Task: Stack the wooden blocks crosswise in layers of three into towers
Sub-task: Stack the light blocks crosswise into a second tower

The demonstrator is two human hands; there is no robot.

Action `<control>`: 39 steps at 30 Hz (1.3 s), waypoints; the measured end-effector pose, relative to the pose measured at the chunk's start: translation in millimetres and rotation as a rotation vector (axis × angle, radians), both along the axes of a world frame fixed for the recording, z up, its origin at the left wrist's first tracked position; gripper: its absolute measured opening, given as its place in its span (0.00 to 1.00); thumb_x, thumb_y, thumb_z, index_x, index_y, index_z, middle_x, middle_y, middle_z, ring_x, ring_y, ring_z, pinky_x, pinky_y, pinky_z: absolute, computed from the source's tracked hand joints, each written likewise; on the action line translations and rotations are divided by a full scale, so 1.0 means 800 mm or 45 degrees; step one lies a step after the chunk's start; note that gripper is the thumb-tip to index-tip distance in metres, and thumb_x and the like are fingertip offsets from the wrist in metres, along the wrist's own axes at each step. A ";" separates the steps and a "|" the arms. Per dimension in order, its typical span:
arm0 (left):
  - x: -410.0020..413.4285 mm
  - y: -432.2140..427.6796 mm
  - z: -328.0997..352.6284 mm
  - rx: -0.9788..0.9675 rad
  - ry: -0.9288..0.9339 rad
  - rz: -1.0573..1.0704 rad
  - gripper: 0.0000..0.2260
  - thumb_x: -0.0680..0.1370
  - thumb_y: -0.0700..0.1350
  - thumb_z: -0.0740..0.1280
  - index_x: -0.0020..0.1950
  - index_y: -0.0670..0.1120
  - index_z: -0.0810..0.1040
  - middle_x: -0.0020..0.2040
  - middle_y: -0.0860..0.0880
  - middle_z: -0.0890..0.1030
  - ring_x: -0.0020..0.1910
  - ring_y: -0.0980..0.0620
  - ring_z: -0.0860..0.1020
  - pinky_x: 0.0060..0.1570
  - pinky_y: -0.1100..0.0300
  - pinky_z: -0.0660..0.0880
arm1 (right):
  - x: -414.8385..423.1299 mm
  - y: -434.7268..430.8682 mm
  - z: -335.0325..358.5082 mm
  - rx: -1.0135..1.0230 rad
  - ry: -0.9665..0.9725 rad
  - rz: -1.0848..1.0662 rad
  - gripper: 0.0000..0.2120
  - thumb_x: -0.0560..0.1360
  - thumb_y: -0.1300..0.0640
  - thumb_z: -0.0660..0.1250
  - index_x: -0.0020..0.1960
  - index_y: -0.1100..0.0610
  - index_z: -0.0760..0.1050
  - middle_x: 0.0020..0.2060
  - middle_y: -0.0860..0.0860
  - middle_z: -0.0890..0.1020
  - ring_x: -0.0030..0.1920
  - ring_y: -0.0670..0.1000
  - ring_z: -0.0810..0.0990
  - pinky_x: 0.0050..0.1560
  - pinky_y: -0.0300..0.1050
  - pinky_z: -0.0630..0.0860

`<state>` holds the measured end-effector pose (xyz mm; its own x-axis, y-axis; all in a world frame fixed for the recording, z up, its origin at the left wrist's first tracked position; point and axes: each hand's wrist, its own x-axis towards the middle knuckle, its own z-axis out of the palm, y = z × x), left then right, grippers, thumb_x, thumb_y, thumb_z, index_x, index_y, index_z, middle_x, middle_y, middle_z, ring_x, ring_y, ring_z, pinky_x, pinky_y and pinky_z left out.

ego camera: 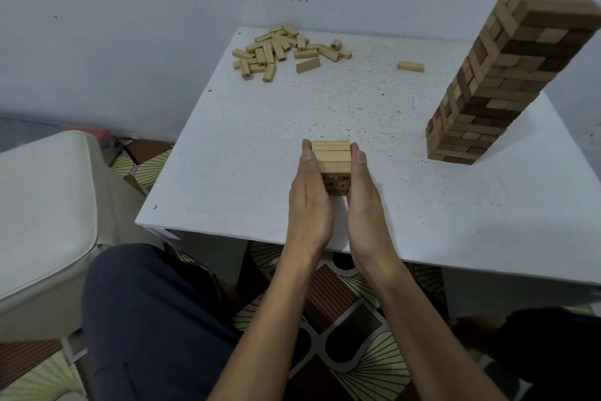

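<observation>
The short tower (331,160) stands toward the near edge of the counter (227,140), between the left hand (309,195) and right hand (362,202). Both are flat, straight fingers pressing its sides. Its top blocks run left to right, so the next layer should run near to far. The loose pile (279,49) lies far left, probably closer to the left hand.
</observation>
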<state>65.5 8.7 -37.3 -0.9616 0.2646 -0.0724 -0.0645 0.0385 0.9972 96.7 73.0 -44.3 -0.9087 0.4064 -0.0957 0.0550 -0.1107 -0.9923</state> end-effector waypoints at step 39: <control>-0.236 -0.008 0.026 -0.718 0.539 0.104 0.14 0.81 0.46 0.65 0.66 0.49 0.77 0.65 0.51 0.79 0.60 0.53 0.78 0.59 0.57 0.74 | -0.185 0.131 0.070 0.891 -0.108 -0.055 0.13 0.81 0.56 0.62 0.64 0.55 0.78 0.56 0.49 0.81 0.51 0.47 0.79 0.49 0.37 0.73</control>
